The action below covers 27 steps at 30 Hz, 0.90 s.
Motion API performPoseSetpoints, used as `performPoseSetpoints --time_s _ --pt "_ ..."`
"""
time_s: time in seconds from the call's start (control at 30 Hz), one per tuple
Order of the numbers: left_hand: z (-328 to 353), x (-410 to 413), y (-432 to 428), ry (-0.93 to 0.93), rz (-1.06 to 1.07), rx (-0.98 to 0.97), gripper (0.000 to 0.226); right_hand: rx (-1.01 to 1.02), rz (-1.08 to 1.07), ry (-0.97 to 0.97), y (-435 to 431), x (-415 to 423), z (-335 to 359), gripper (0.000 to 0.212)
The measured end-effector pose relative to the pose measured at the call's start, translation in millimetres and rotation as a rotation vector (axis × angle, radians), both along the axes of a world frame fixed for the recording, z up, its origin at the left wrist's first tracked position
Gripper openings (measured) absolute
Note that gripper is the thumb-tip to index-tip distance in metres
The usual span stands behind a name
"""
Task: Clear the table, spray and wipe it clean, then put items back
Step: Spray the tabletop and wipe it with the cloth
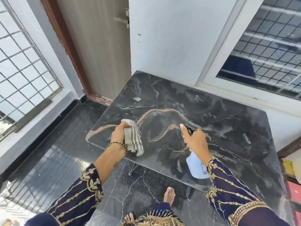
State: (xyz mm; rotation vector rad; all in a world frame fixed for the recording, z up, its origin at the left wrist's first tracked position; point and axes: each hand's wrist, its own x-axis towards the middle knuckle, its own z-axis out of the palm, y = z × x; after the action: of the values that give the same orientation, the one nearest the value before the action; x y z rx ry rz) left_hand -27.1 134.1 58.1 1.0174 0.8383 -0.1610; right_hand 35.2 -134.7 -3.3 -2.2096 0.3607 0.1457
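Note:
A dark marble table top with pale and copper veins fills the middle of the view, with nothing standing on it. My left hand is closed around a folded grey striped cloth held just above the table's near left corner. My right hand grips a white spray bottle with a black nozzle, tilted and aimed across the table to the right. A faint mist hangs beyond the nozzle.
A wooden door stands behind the table's far left corner, and a white wall and a grilled window run along its far side. Stacked red and yellow things sit at the right edge. My bare feet rest on the glossy dark floor.

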Motion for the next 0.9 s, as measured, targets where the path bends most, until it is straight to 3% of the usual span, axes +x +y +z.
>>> performPoseSetpoints --time_s 0.2,0.4,0.63,0.8,0.9 --pt "-2.9 42.3 -38.9 0.013 -0.006 0.015 0.054 0.179 -0.061 0.001 -20.8 63.9 9.0 0.061" --pt "-10.0 93.6 -75.5 0.007 0.009 0.023 0.044 0.042 -0.054 -0.007 -41.7 147.3 9.3 0.076" --pt "-24.8 143.2 -111.0 0.032 0.032 -0.007 0.053 0.095 -0.054 -0.038 -79.2 227.8 12.1 0.066" --pt "-28.1 165.2 -133.6 0.024 0.056 -0.047 0.024 0.019 -0.144 -0.015 -112.6 255.6 7.2 0.075" --pt "-26.5 170.5 -144.2 0.020 0.064 -0.056 0.024 0.097 -0.215 -0.021 -136.2 257.1 2.3 0.068"
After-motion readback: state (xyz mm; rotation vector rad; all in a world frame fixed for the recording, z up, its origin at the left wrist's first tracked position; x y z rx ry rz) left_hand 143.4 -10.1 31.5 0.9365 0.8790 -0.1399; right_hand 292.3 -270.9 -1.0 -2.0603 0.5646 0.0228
